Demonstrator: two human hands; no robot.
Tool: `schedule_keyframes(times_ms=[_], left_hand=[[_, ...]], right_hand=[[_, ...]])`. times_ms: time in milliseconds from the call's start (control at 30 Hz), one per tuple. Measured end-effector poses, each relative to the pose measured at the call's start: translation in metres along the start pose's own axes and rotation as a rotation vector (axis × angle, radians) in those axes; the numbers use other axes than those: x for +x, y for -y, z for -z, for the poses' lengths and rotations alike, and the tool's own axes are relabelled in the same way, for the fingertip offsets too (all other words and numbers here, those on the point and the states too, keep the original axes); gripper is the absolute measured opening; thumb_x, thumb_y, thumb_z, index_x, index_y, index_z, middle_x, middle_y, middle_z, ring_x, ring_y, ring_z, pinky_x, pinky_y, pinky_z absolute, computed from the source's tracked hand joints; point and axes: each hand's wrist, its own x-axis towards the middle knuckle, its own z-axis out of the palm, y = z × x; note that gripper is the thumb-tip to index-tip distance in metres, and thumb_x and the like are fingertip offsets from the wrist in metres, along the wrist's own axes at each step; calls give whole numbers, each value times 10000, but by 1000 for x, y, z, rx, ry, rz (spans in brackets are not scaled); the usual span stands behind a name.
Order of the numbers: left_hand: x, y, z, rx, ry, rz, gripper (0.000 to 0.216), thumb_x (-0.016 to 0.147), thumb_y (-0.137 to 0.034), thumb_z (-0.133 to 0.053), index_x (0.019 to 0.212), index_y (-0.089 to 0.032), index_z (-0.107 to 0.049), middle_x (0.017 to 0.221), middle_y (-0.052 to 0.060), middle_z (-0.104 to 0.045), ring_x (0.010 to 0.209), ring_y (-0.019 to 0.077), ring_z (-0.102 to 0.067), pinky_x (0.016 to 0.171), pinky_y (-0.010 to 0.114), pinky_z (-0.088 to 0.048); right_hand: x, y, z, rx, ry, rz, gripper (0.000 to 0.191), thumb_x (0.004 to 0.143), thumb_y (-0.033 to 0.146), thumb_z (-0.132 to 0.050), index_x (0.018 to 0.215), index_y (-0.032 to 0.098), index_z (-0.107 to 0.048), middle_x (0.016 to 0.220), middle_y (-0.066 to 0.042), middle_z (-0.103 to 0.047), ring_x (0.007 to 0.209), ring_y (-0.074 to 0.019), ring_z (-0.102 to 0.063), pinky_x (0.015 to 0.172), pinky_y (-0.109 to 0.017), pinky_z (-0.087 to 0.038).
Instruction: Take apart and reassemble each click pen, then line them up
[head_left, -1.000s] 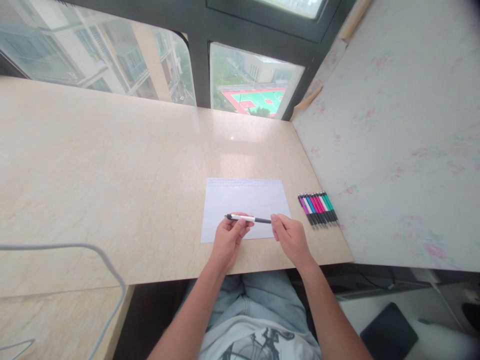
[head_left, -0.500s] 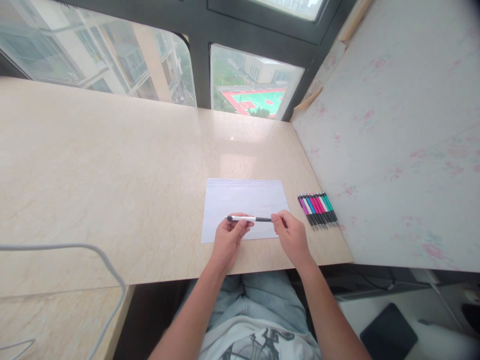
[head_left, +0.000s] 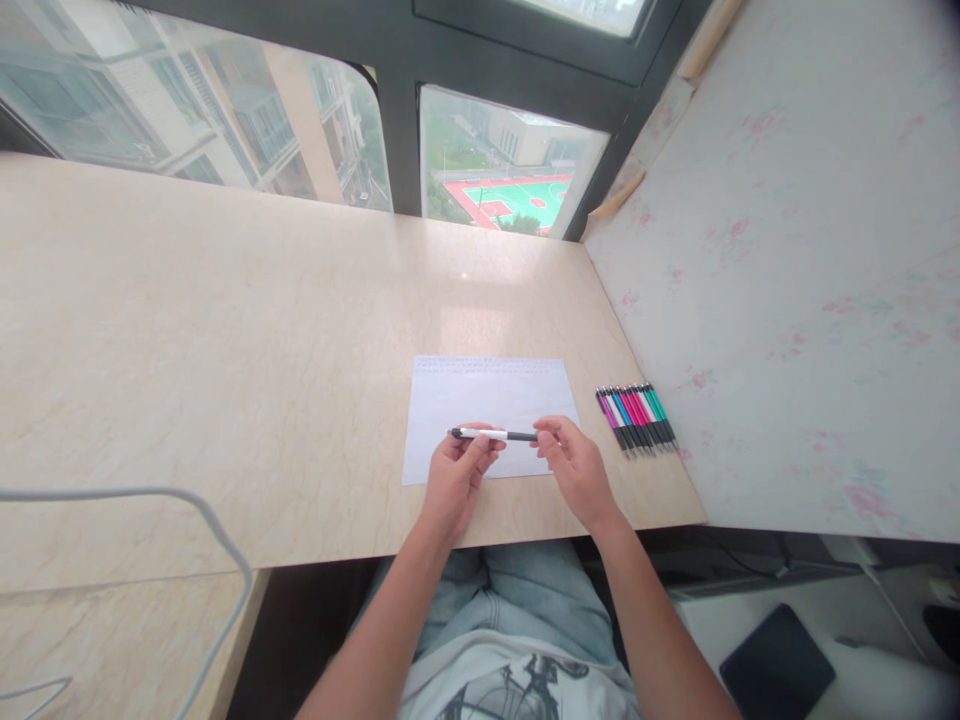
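Note:
A white pen with a black grip lies level above a sheet of paper, which has rows of small writing along its far edge. My left hand is closed around the pen's clip end, thumb on the white barrel. At the other end, my right hand pinches the tip of the black grip between thumb and fingers; the point itself is hidden there. To the right of the paper, several pens in purple, white, blue, pink and green lie side by side.
The pale marble-patterned desk ends at a floral wall on the right and at windows behind. A grey cable arcs over the left front. A dark flat object lies below on the right.
My right hand has shifted slightly left and its fingers have moved along the pen's tip end. The left hand and the pen have moved very little.

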Motion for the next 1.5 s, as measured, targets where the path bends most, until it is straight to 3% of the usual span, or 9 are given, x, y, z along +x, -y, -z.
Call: schedule_keyframes(times_ms=[100, 300, 500, 733, 967, 1133, 1300, 1500], left_hand=[[0, 0, 0, 2, 14, 0, 200, 769, -254, -755, 933, -155, -698, 933, 64, -725, 790, 115, -667, 724, 205, -517], [-1, -2, 0, -17, 17, 15, 194, 744, -234, -774, 901, -150, -699, 903, 53, -723, 763, 104, -663, 697, 182, -519], [-1, -1, 1, -23, 32, 24, 187, 736, -223, -778, 889, -154, -695, 914, 59, -731, 754, 102, -663, 733, 198, -526], [0, 1, 0, 12, 41, 19, 218, 761, -266, -760, 937, -157, -691, 958, 68, -729, 797, 112, -665, 762, 212, -518], [2, 2, 1, 61, 12, -5, 235, 738, -260, -780, 930, -151, -698, 978, 76, -729, 800, 114, -664, 775, 228, -516], [3, 0, -1, 63, -31, -13, 212, 749, -253, -770, 918, -149, -694, 957, 71, -729, 782, 109, -666, 748, 211, -515], [2, 1, -2, 112, 2, -8, 206, 757, -240, -763, 931, -157, -691, 966, 70, -730, 774, 107, -667, 754, 214, -517], [1, 1, -3, 145, 23, -12, 191, 763, -251, -758, 916, -159, -691, 992, 71, -722, 756, 99, -660, 753, 212, -525]], right_hand=[[1, 3, 0, -49, 3, 46, 220, 911, 402, -539, 947, 199, -617, 879, -41, -661, 800, -172, -615, 644, -247, -462], [-1, 8, 4, -143, 79, 148, 306, 931, 387, -503, 707, 196, -585, 621, 20, -547, 594, -127, -499, 596, -249, -394], [-3, 7, 3, -92, 75, 85, 397, 934, 421, -472, 611, 197, -522, 568, 20, -504, 562, -128, -472, 559, -252, -367], [-6, -5, -4, 11, 87, -42, 346, 927, 433, -489, 700, 193, -593, 618, 7, -601, 548, -126, -520, 542, -240, -399], [-4, -15, -2, 27, -20, -13, 213, 866, 381, -582, 878, 191, -679, 844, -56, -708, 745, -181, -638, 612, -268, -493], [-1, -18, 3, 32, -6, 25, 296, 840, 326, -601, 1103, 200, -649, 981, -78, -711, 816, -186, -655, 626, -274, -520], [4, -9, 6, -24, 121, 89, 160, 870, 314, -574, 934, 212, -680, 885, -39, -717, 750, -166, -639, 641, -273, -491], [4, -9, 4, -89, 89, 113, 225, 934, 348, -500, 823, 204, -632, 716, -3, -655, 643, -144, -579, 626, -260, -429]])
